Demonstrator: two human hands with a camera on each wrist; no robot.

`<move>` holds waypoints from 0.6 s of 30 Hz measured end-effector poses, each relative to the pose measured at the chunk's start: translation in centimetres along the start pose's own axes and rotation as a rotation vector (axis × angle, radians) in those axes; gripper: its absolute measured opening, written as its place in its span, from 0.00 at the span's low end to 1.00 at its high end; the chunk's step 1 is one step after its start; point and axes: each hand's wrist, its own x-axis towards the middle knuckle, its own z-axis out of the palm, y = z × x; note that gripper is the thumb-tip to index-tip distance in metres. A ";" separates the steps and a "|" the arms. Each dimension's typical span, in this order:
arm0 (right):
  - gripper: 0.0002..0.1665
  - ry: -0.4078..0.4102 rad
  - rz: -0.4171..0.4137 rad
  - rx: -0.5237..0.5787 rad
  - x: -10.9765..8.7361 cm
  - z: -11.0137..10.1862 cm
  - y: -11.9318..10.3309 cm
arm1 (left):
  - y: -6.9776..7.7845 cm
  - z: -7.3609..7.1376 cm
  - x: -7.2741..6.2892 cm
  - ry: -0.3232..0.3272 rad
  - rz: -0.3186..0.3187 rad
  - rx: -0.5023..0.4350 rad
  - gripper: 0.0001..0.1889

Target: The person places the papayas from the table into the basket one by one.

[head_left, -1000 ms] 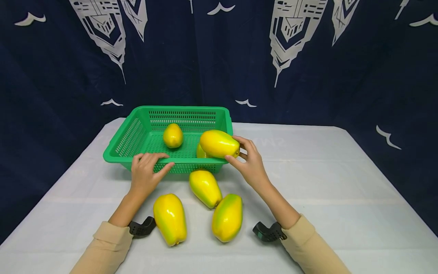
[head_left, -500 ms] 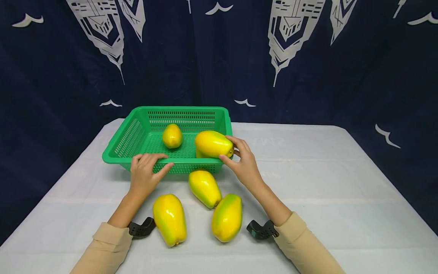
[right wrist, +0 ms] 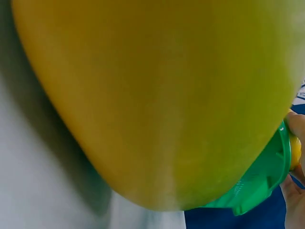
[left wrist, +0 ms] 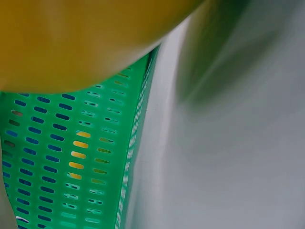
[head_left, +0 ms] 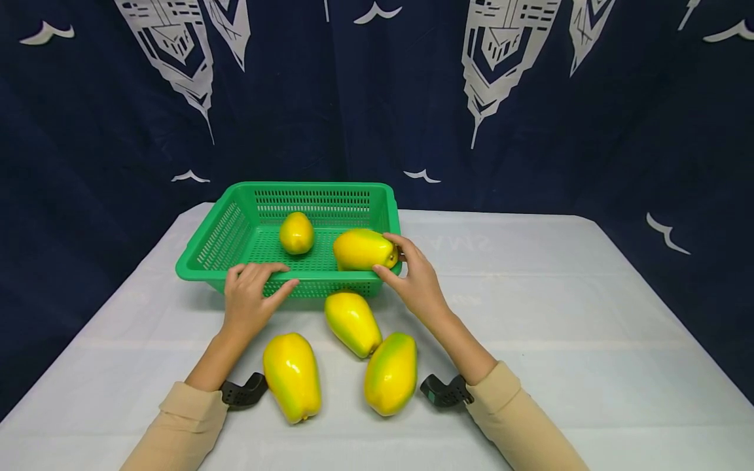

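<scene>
A papaya (head_left: 362, 250), yellow with a green tinge, lies tilted at the right end of the green basket (head_left: 206, 275). My right hand (head_left: 419, 281) grips its stem end, thumb on the near side and fingers behind. At the basket's front rim my left hand (head_left: 250, 297) holds on, fingers over the top and thumb outside. Another yellow fruit (head_left: 297, 233) sits farther left inside the basket. In the right wrist view, part of my right hand (right wrist: 296, 157) shows beside the basket's green edge (right wrist: 286, 150). Whatever lies under the gripped papaya is mostly hidden.
Between my forearms, three papayas lie on the white table: one (head_left: 353, 324) close to the basket, one (head_left: 391, 375) at right, one (head_left: 292, 378) at left. Large blurred papayas fill much of both wrist views. A dark blue printed curtain (head_left: 377, 98) hangs behind.
My right hand has moved left and slightly down, bringing the gripped papaya lower inside the basket. The left hand stays on the rim, and the papayas on the table have not moved.
</scene>
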 end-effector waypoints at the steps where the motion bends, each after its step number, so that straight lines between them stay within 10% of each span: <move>1: 0.32 0.001 0.006 -0.006 0.0 0.0 0.0 | 0.0 0.0 0.0 0.003 0.002 -0.002 0.30; 18: 0.31 0.047 -0.066 -0.099 -0.6 0.5 0.1 | 0.0 0.0 -0.1 0.009 0.003 -0.001 0.30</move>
